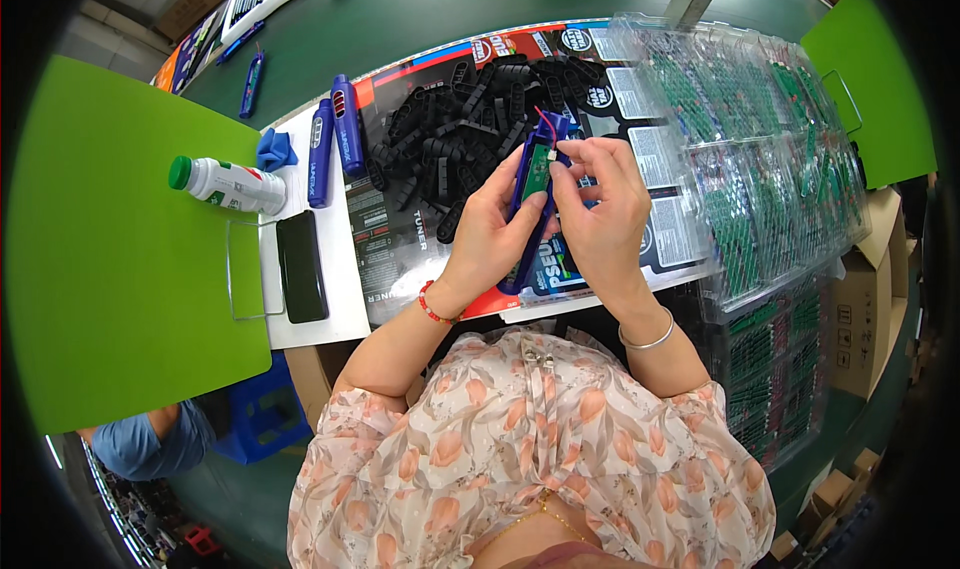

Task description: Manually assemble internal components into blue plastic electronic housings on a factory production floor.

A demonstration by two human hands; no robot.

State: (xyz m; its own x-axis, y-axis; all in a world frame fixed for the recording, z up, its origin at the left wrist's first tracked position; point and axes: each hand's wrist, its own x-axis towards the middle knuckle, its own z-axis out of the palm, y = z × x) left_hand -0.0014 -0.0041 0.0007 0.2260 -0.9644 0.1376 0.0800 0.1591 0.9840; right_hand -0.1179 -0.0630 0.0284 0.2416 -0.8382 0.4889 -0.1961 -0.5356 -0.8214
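My left hand (pixel 487 231) is wrapped round a long blue-purple plastic casing (pixel 514 273), which tilts up and to the right. A green circuit board (pixel 538 172) lies inside it, under my left thumb. Thumb and forefinger of my right hand (pixel 609 209) pinch a small white connector (pixel 552 155) at the board's upper end. From there a red wire (pixel 547 121) loops toward the casing's top. Whether the connector is seated in the board I cannot tell. Just beyond my hands spreads a pile of black plastic parts (pixel 470 119) with slots.
Clear trays (pixel 720 169) of green circuit boards stand stacked at the right. On the left are two blue casings (pixel 320 154), a black phone (pixel 302 267), a white bottle (pixel 235 184) with a green cap and a blue cloth (pixel 276 150). Green panels (pixel 130 249) flank the table.
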